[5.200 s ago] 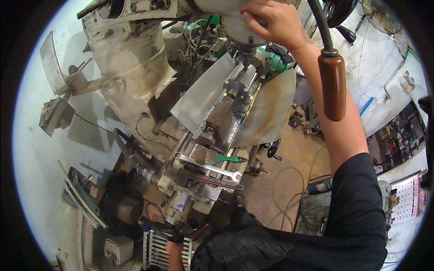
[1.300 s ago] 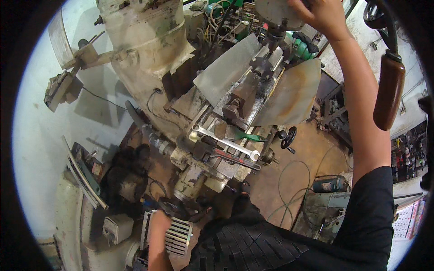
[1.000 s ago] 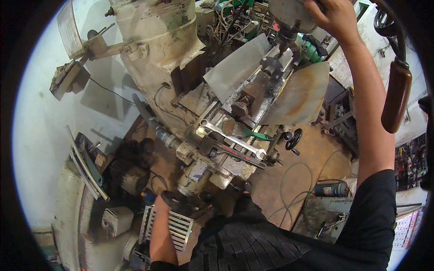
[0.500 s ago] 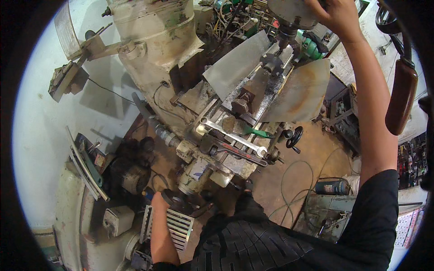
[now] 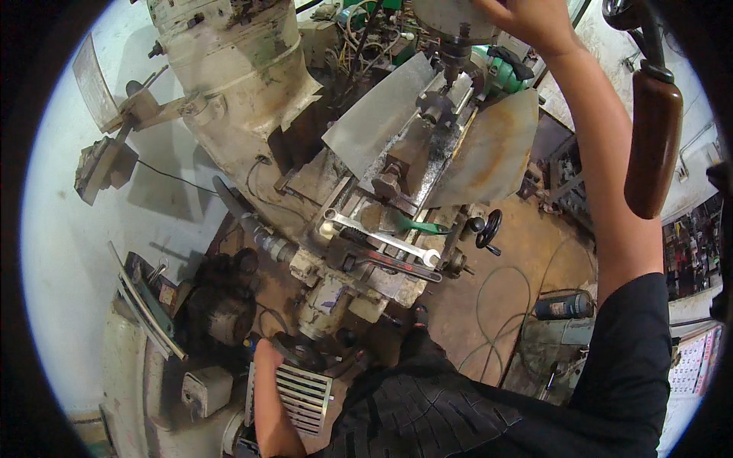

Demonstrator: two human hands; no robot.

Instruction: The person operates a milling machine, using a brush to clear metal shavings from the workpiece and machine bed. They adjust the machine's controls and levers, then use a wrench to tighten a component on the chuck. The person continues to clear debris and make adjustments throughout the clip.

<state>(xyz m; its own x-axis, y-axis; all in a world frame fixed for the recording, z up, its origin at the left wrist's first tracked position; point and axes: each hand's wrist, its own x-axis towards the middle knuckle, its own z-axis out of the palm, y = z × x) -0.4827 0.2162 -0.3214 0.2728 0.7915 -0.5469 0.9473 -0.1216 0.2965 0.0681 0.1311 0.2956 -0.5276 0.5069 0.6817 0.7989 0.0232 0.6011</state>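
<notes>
My right hand (image 5: pixel 527 21) is raised to the top of the picture, fingers curled over the round grey spindle housing (image 5: pixel 450 11) of a worn milling machine. Under the spindle lies the machine table (image 5: pixel 397 286) with a vise (image 5: pixel 401 164) between two bent sheet-metal guards (image 5: pixel 378 114). A long steel wrench (image 5: pixel 382 240) and a green-handled tool (image 5: pixel 418 226) lie on the table's front. My left forearm reaches up from the lower edge and my left hand (image 5: pixel 267 359) is at a dark handwheel (image 5: pixel 301 355) low on the machine. Its fingers are hidden.
A brown wooden lever handle (image 5: pixel 653 141) hangs close at the upper right. A small black handwheel (image 5: pixel 489 229) sticks out at the table's right end. On the rusty floor lie cables and a dark cylinder (image 5: pixel 561 305). A grey ribbed grille (image 5: pixel 301 397) sits beside my left forearm.
My left forearm has come into view from below and reached up to the low handwheel. My right hand stays up at the spindle housing. The view has shifted slightly.
</notes>
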